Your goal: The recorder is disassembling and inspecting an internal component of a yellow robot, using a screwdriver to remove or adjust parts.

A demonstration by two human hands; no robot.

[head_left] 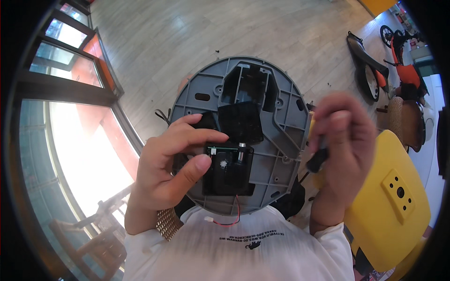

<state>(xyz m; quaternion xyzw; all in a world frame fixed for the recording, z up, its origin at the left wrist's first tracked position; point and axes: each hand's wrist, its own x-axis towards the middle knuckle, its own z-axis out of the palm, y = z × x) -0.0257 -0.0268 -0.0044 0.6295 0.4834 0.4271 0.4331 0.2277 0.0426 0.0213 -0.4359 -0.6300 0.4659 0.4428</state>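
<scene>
A round grey ribbed plastic base (pixel 286 145) lies in front of my body. On its near part rests a small black plastic box (pixel 229 180), its inside showing a green board edge, a white gear and a small metal motor (pixel 242 146). My left hand (pixel 164 164) grips the box's upper left corner between thumb and index finger. A flat black cover (pixel 240 122) lies just beyond the box, with another dark piece under my left fingers. My right hand (pixel 344 140), blurred, is closed around a dark-handled tool (pixel 317 160), apart from the base; its tip is unclear.
A thin red and black wire with a white connector (pixel 209 219) hangs over my shirt. A yellow chair (pixel 389 201) stands at the right, and an orange and black wheeled vehicle (pixel 405 72) farther off. Glass doors (pixel 70 126) line the left. Small dark bits lie on the floor (pixel 154 47).
</scene>
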